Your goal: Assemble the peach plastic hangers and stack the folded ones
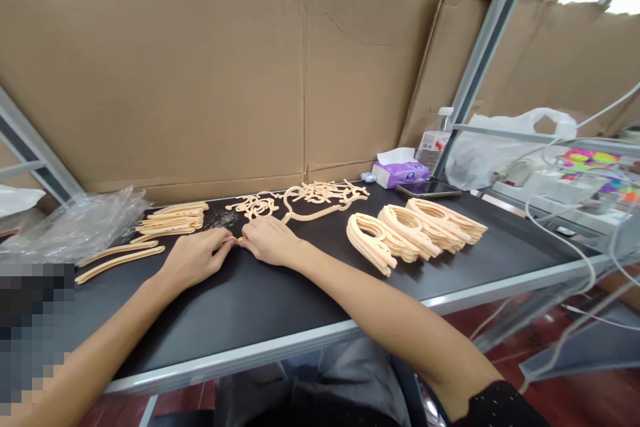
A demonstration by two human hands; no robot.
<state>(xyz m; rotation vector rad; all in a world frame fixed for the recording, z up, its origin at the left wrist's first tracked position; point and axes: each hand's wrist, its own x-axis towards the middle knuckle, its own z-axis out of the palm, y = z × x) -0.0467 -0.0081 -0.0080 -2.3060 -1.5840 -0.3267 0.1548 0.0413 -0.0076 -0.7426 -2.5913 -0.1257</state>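
Well, at centre frame, on a black-topped table [295,310]: the left hand [195,258] and right hand [270,243], nearly closed, fingertips [246,241] meeting from either side on a small peach-coloured piece [239,239], which they pinch between them; most of it is hidden by the fingers.

Item: a tangle of thin peach-coloured cut-outs [320,192], just beyond the right hand, with a long curved frame [313,211] lying against it.
Item: a stack of long curved strips [173,219], beyond the left hand.
Item: two loose curved strips [120,263], left of the left hand.
Item: three rows of nested, arched peach-coloured pieces [413,232], right of centre. The material of all these pieces cannot be told.
Item: a crumpled clear plastic bag [75,230], at the left table edge.
Item: a purple tissue box [401,171], a plastic water bottle [434,140] and a black smartphone [428,189], at the far right of the table.
Item: a white plastic bag [505,150], further right, beside white cables [560,240].
Item: a torn cardboard screen [175,73], standing along the back of the table.
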